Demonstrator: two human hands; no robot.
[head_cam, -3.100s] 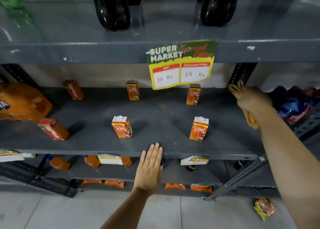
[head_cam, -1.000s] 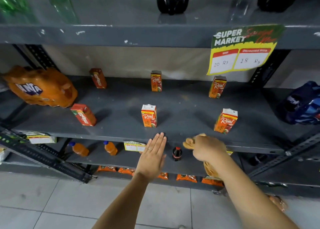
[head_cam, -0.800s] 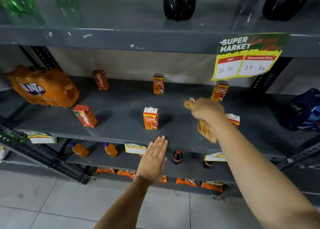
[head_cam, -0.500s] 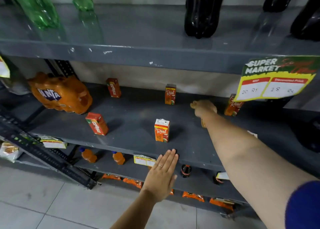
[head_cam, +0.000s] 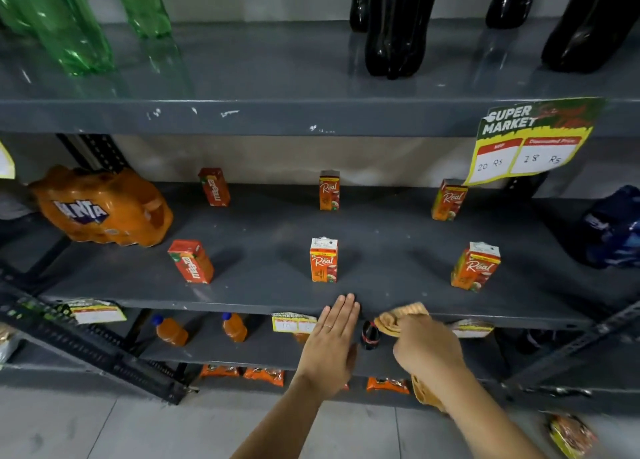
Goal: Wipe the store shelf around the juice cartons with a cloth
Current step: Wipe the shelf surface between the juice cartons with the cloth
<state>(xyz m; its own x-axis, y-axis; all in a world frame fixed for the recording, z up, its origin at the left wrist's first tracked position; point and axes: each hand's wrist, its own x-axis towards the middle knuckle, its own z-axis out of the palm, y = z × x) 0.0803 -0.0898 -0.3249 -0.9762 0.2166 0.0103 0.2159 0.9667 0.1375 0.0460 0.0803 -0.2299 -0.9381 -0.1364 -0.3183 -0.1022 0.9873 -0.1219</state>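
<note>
We see our left hand [head_cam: 329, 347] laid flat, fingers [head_cam: 341, 314] straight and pressed together, their tips touching the front lip of the grey shelf [head_cam: 263, 287]; it grips nothing. Our right hand [head_cam: 427, 351] sits just to the right of those fingers, curled closed around an orange-tan cloth [head_cam: 400, 318]. One bunch of the cloth sticks out ahead of the knuckles and meets the shelf's front edge, while the rest hangs below the wrist.

Straight beyond the left fingertips, a little way in from the edge, stands an upright Real juice carton [head_cam: 323, 260]. Further back in the same line, by the rear wall, is a second Real carton [head_cam: 329, 190]. Beyond and to the right of the cloth-holding fingers stands a third Real carton [head_cam: 476, 266], slightly tilted in our view, with a fourth [head_cam: 449, 200] behind it at the back. To the left of the left fingers are two red Maaza cartons, one near the front [head_cam: 191, 261] and one at the rear [head_cam: 214, 186], and beyond those an orange Fanta pack [head_cam: 100, 209].

Between our two hands, on the shelf below, a small dark cola bottle [head_cam: 370, 335] shows. A yellow price sign [head_cam: 530, 139] hangs from the shelf above, up and right of the right hand.
</note>
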